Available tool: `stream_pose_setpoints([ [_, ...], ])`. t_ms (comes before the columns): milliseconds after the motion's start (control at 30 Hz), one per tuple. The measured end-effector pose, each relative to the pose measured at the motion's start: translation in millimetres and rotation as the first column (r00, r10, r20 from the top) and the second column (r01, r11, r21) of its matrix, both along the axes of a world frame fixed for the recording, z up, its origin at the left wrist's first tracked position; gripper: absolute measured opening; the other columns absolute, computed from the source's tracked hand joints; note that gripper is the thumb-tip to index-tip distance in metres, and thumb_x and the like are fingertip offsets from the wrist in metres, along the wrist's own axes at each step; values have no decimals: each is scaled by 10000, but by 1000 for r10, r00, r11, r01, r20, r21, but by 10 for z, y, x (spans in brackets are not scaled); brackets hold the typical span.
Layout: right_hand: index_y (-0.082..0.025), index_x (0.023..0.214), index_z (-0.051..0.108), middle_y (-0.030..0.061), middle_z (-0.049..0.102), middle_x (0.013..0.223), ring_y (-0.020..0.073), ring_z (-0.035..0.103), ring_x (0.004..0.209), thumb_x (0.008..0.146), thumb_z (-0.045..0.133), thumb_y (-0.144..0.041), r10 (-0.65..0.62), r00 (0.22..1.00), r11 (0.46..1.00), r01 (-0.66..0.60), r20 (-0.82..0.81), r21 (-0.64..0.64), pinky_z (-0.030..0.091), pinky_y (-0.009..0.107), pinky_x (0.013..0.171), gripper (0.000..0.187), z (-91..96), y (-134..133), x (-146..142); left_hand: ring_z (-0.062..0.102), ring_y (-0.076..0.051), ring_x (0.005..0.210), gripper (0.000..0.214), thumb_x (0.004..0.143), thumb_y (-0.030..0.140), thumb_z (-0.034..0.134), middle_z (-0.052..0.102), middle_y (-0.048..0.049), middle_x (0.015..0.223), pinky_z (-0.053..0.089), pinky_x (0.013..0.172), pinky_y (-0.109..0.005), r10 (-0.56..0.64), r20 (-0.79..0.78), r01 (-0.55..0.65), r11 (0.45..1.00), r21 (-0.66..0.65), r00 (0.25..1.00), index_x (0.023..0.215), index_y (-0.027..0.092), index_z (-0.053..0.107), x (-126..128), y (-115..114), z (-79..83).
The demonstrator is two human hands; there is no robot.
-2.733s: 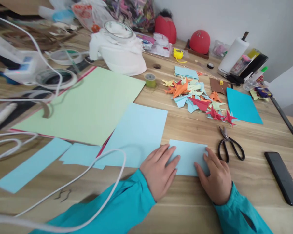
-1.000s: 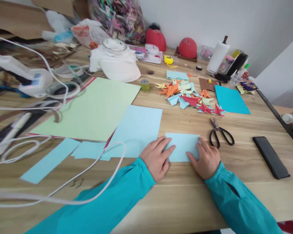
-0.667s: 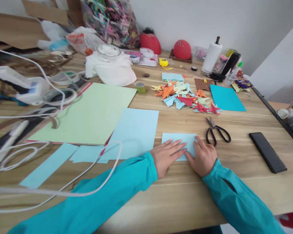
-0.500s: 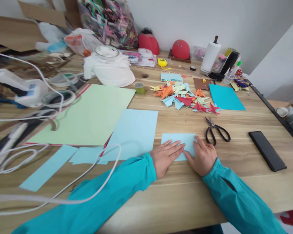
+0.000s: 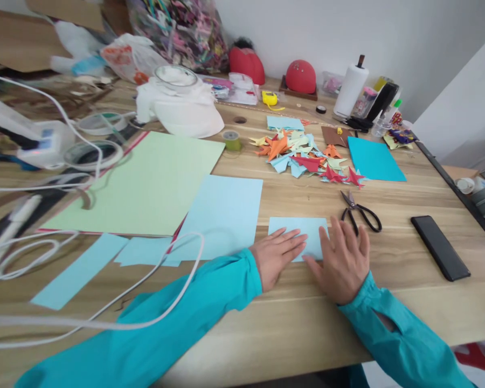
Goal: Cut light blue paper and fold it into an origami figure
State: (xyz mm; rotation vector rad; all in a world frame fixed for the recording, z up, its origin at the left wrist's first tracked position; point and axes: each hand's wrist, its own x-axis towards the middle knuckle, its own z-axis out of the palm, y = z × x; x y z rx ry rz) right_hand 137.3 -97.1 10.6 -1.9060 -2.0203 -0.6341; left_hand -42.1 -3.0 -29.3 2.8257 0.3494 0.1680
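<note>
Left hand (image 5: 278,256) laid flat, fingers extended, on a small rectangular sheet of light-blue paper (image 5: 295,223); nothing gripped, palm down. Right hand (image 5: 343,261) unclenched, fingers spread over the sheet's right end, thumb tip at its near edge; cannot tell how firmly these fingers touch. Sheet lies flat on the wooden tabletop (image 5: 307,328), under and between the two hands.

Just beyond the right fingertips: black-handled metal scissors (image 5: 364,213), blades parted; contact unclear. Well to the right of that hand, a black rectangular phone (image 5: 440,248). Left of the left hand, a larger pale-blue paper sheet (image 5: 230,210), overlapping a big pale-green sheet (image 5: 145,183) farther left. Beyond both hands, a heap of multicoloured folded-paper figures (image 5: 307,156).
</note>
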Motion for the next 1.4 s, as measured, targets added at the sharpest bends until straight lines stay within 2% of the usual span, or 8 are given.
stream_pose_setpoints([
  [167,-66,1102,638,193,637,1165,303,547,1081,853,459,-593,220,975,971,-222,-27,-93,215,501,1095,610,-150,-90,-179,154,-278,1418,740,721,221,549,289,-138,1507,143,1145,-484,6,-2,-6,1000,-16,1000,1412,88,319,6,1,14],
  [367,-92,1042,674,159,672,1118,289,570,1064,848,476,-599,222,974,966,-213,46,-145,162,476,1124,578,-171,-266,3,156,-258,1418,751,699,187,502,275,-126,1514,147,1144,-467,2,19,-2,1000,-9,1000,1418,93,307,-2,1,20],
  [700,-98,977,684,164,689,1049,301,595,984,901,483,-343,27,998,981,-15,64,-193,338,491,983,326,-22,-461,82,168,-270,1414,793,650,155,504,287,-129,1508,150,1139,-479,7,42,-7,1000,-5,999,1416,84,313,3,-7,-12],
  [800,-161,795,687,119,713,959,262,606,940,907,481,-300,32,999,989,-26,40,-144,338,455,985,273,72,-362,168,164,-264,1416,785,662,150,504,286,-114,1511,142,1142,-477,15,50,-15,1000,-1,999,1421,99,310,1,-7,-22],
  [933,-149,970,659,99,690,1043,218,591,959,917,455,-190,147,989,987,-146,8,-67,362,382,936,215,51,-25,260,158,-266,1418,792,660,135,511,287,-110,1511,140,1143,-483,26,47,-26,1000,2,999,1426,111,309,9,-15,-15],
  [1000,-132,1021,644,116,678,1035,216,586,921,931,426,-206,199,980,974,-196,15,-116,396,338,823,247,-23,212,281,162,-279,1416,784,663,138,522,276,-106,1516,148,1139,-496,28,35,-28,1000,1,999,1422,138,328,15,-19,0],
  [1167,-155,728,635,82,643,726,183,564,685,944,424,-299,216,976,929,-196,31,-315,322,288,579,334,-169,650,267,187,-310,1406,771,646,125,565,236,-92,1533,169,1121,-533,29,9,-29,1000,3,1000,1388,263,404,21,-32,49],
  [1400,-160,748,625,67,642,732,171,569,693,963,398,-298,187,982,913,-161,33,-375,261,279,547,341,-187,679,230,220,-331,1393,720,647,90,557,243,-81,1531,195,1110,-545,30,-10,-30,1000,1,999,1324,325,490,25,-52,91],
])
